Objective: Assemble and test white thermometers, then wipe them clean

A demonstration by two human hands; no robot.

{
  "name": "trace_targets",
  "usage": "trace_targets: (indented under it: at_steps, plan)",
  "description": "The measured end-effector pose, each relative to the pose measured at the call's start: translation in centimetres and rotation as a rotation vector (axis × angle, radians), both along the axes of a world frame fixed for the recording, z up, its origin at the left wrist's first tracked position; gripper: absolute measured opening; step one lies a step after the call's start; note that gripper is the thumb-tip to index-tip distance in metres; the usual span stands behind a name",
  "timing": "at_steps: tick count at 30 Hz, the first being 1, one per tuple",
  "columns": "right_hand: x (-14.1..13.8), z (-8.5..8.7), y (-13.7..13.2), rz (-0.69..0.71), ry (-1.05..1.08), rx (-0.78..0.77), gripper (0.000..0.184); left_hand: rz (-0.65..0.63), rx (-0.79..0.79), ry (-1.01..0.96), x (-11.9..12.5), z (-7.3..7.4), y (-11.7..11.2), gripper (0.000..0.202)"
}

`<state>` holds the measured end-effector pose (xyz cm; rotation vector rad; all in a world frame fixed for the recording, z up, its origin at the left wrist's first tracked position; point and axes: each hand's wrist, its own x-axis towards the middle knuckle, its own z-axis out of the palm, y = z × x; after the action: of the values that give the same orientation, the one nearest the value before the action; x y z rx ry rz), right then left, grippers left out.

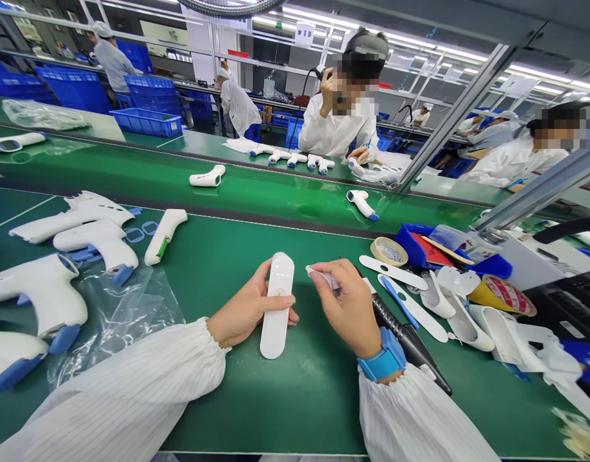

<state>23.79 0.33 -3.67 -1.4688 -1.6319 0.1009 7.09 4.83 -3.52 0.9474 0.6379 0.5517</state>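
Observation:
My left hand [247,308] is closed around a long white plastic shell [277,305], holding it upright over the green mat [295,398]. My right hand [345,308] pinches a small pale strip [321,276] just right of the shell's top. A blue band [385,359] sits on my right wrist. A black tool [410,340] lies under that wrist.
White thermometer guns [97,240] and a plastic bag [117,314] lie at left. At right are white shell parts [420,311], tape rolls [388,251] and a blue tray [415,247]. A conveyor [276,192] runs behind; a person in white [340,122] sits across.

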Motion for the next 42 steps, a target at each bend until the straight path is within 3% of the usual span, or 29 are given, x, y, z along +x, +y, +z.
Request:
trace_targets:
  at_steps: [10,17,42]
  plan:
    - [0.05,-0.07,0.09,-0.001,-0.005,0.001,0.011,0.025,-0.055,-0.005,-0.02,-0.20,0.02,0.062]
    - [0.10,-0.04,0.02,-0.005,-0.004,-0.007,0.011,0.038,-0.146,-0.079,0.08,-0.11,0.19,0.033]
    - [0.00,0.10,-0.11,-0.005,-0.006,-0.025,0.012,0.075,-0.211,-0.074,0.18,-0.65,0.55,0.037]
